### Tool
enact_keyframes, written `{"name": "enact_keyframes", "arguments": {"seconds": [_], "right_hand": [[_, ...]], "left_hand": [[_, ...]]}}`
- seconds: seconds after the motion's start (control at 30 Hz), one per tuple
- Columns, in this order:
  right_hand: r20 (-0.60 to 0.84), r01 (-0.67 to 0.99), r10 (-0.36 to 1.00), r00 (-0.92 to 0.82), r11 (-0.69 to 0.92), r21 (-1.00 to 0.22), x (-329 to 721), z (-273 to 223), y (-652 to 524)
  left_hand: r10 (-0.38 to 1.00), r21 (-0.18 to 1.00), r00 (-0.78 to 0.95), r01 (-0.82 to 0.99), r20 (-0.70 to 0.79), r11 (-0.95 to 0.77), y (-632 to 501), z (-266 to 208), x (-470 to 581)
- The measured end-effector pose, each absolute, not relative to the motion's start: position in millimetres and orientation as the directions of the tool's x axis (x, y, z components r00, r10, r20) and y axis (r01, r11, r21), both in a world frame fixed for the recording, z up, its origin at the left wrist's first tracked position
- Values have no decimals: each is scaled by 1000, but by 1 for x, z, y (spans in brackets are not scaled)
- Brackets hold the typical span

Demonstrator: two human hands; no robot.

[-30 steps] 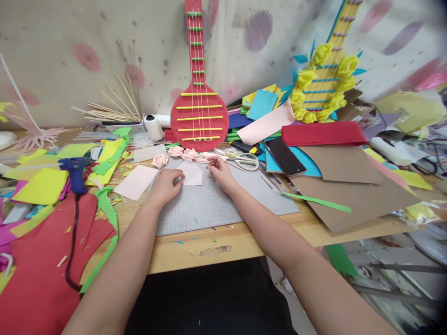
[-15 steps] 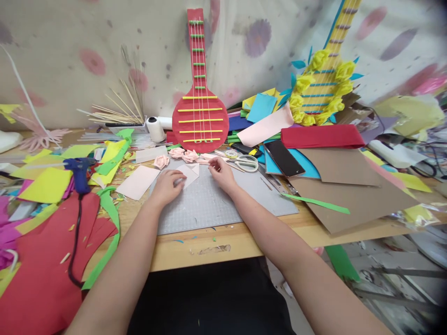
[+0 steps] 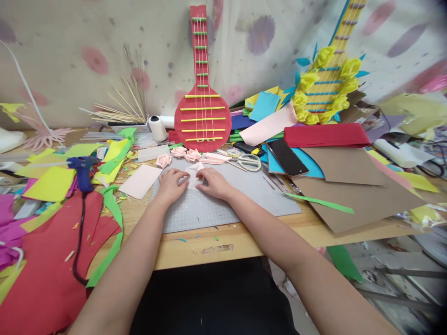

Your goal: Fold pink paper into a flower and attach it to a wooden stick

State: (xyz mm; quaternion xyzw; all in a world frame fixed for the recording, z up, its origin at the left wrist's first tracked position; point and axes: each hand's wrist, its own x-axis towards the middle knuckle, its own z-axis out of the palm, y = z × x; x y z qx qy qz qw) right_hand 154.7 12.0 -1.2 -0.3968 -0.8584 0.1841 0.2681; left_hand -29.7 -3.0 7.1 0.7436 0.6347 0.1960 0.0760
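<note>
Wall and bench, head view: flower-patterned sheet [image 3: 153, 28] behind a wooden bench [image 3: 167, 251] strewn with coloured scraps
Progress: folding of the small pale paper [image 3: 194, 182] looks only partly done; pink roses [image 3: 163, 161] beyond seem finished, a pale sheet [image 3: 141, 181] lies flat, unfolded
Paper: whitish pink, peaked at its far end, on the grey mat [image 3: 223, 204] between the hands
Left hand [image 3: 172, 185]: curled at its left edge, pinch unclear
Right hand [image 3: 213, 183]: curled opposite, grip likewise unclear
</note>
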Motion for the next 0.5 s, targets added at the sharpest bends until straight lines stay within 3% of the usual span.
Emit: {"name": "enact_keyframes", "arguments": {"seconds": [0.23, 0.5], "right_hand": [[342, 527, 739, -581, 662, -533, 157, 4, 8], [269, 552, 729, -629, 663, -507, 160, 1, 13]], "left_hand": [[967, 355, 128, 913, 222, -203, -3, 2, -25], [967, 350, 121, 916, 226, -196, 1, 1, -24]]}}
